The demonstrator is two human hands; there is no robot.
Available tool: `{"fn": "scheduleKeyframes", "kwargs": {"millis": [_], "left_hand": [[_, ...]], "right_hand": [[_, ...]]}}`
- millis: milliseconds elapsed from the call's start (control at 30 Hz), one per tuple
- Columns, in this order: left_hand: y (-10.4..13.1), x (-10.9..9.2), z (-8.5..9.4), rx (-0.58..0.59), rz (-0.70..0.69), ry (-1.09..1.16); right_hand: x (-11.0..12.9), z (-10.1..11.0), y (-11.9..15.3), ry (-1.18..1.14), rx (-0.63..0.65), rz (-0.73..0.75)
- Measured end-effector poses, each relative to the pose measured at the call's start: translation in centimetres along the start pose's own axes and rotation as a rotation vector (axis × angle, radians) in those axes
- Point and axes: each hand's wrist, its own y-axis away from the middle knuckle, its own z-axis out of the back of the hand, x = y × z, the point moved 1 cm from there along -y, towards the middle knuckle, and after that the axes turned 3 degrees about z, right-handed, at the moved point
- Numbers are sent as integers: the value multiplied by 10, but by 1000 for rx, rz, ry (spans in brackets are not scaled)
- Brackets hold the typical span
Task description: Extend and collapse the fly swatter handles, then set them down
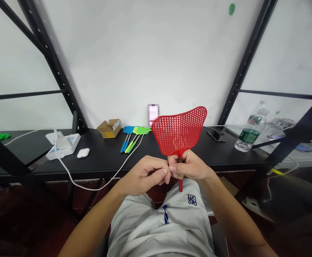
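A red fly swatter (179, 132) stands head-up above my lap, its perforated head tilted a little to the right. My right hand (189, 167) is closed round the handle just below the head, and the red handle end sticks out underneath. Close against its fingertips is my left hand (154, 174), with the fingers curled and the thumb pressed on the index finger; whatever it may pinch is hidden. Behind, on the black table (102, 164), lie several small swatters with blue and green heads (140, 131) and matching grips.
An open cardboard box (109, 128), a white earphone case (83, 153) and a power strip (65, 147) are on the left. A white cable (118, 169) droops over the front edge. To the right are a dark phone (216, 135) and water bottles (252, 132). A blurred screen (153, 113) leans at the wall.
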Motion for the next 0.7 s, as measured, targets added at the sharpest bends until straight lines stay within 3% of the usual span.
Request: {"fn": "scheduleKeyframes", "kwargs": {"millis": [700], "left_hand": [[-3,2,-2,15,-56,39]], "right_hand": [[0,4,1,99,25,23]]}}
